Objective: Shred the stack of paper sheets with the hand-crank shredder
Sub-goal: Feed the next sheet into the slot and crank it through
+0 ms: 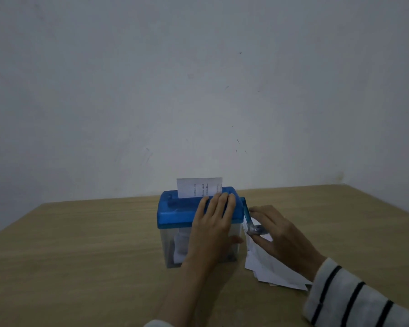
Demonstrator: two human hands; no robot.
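Striped white sleeve (354, 300) is covering the right arm. Right hand (281, 234) is pinching the clear knob of the blue crank handle (248, 214), its grip clamped on it. Left hand (213, 223) is lying flat on the small blue-lidded clear plastic shredder (175, 213), grip apart. One printed white paper sheet (198, 187) is sticking up from the slot. Loose white paper sheets (269, 267) are lying on the tan wooden bench (80, 256), just beside the shredder.

Looks like a plain room at home or a small office, hard to tell which: just a scuffed bare white wall (198, 90) and a light wood-grain table (80, 256) pushed against it.
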